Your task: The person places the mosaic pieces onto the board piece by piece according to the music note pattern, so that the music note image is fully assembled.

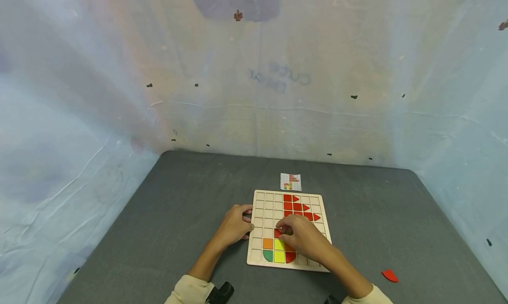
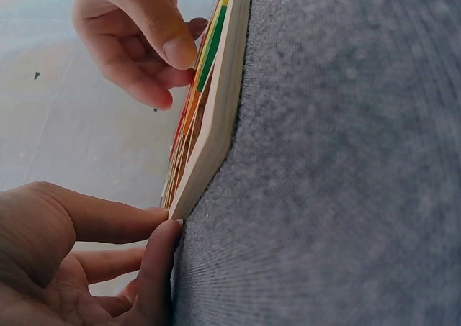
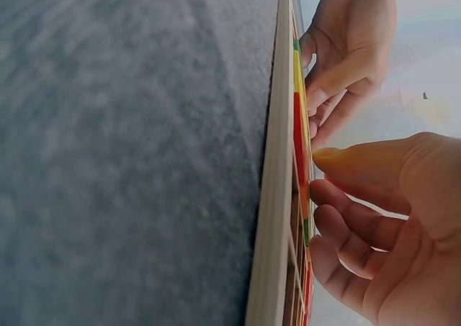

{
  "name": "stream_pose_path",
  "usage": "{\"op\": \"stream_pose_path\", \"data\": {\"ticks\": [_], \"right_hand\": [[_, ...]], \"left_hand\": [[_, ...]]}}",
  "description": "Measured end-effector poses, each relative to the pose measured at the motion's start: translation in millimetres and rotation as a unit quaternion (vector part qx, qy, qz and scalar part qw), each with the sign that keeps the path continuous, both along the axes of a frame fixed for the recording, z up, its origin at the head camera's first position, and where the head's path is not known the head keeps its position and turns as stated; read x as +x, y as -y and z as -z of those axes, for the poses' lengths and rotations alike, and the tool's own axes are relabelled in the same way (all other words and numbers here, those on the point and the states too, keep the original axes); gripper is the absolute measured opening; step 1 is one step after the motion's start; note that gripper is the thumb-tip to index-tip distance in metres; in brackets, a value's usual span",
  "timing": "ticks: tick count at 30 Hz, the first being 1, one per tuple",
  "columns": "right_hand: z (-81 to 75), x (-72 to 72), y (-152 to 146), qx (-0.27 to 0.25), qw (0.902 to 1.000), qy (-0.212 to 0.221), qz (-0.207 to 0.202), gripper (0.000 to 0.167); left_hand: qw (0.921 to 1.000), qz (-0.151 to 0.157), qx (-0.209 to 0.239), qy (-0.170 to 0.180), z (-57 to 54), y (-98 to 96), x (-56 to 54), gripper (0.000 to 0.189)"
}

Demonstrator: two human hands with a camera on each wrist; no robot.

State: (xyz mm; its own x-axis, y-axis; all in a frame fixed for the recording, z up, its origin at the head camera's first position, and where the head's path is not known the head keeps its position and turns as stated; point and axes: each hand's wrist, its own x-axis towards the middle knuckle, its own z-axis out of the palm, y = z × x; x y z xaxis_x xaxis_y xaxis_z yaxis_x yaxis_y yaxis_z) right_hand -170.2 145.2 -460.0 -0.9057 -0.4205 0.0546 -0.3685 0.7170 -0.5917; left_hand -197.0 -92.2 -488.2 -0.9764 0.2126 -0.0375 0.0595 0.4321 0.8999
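Note:
A wooden grid board (image 1: 259,213) lies on the dark table. My left hand (image 1: 235,224) grips its left edge; in the left wrist view, thumb and index finger pinch the rim (image 2: 205,153). Over the board's lower middle, my right hand (image 1: 303,235) pinches a red piece (image 1: 277,234) at a grid cell, partly hidden by the fingers. Around it sit an orange square (image 1: 267,243), yellow squares (image 1: 279,257), a green quarter-circle (image 1: 268,255) and a red quarter-circle (image 1: 290,257). Rows of red squares ending in triangles (image 1: 316,217) fill cells at the upper right.
A small printed pattern card (image 1: 290,182) lies just beyond the board's far edge. One loose red quarter-circle piece (image 1: 390,275) rests on the table (image 1: 369,220) at the right. Pale hanging sheets (image 1: 254,118) enclose the back and sides.

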Motion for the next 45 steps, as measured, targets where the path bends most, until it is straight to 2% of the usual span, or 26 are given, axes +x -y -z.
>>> {"op": "stream_pose_path", "data": {"ticks": [8, 18, 27, 33, 36, 40, 45], "right_hand": [[-4.0, 7.1, -11.9, -0.023, 0.9994, -0.016, 0.02, 0.019], [-8.8, 17.8, -47.7, -0.038, 0.998, -0.03, 0.04, 0.02], [-15.2, 33.5, -80.0, -0.029, 0.9966, -0.046, 0.062, 0.021], [-13.6, 42.7, -101.9, -0.027, 0.9943, -0.071, 0.075, 0.026], [-11.9, 46.4, -111.4, -0.026, 0.994, -0.063, 0.085, 0.029], [-10.7, 52.3, -124.1, -0.026, 0.9938, -0.026, 0.105, 0.032], [-5.2, 61.8, -141.6, -0.02, 0.992, -0.026, 0.122, 0.035]], "left_hand": [[1.0, 0.001, -0.002, -0.003, 0.4, -0.9, -0.1, 0.06], [1.0, -0.001, 0.0, -0.002, 1.5, -1.3, -0.4, 0.061], [1.0, -0.003, -0.002, -0.004, 2.0, -1.8, -0.1, 0.061], [1.0, -0.004, -0.003, -0.008, 2.7, -1.7, -0.2, 0.061], [0.9999, -0.006, -0.007, -0.008, 3.4, -1.1, -0.5, 0.061], [0.9999, -0.007, -0.008, -0.008, 2.2, -1.1, 0.0, 0.061], [0.9999, -0.005, -0.005, -0.008, 0.1, -1.8, 0.9, 0.061]]}}
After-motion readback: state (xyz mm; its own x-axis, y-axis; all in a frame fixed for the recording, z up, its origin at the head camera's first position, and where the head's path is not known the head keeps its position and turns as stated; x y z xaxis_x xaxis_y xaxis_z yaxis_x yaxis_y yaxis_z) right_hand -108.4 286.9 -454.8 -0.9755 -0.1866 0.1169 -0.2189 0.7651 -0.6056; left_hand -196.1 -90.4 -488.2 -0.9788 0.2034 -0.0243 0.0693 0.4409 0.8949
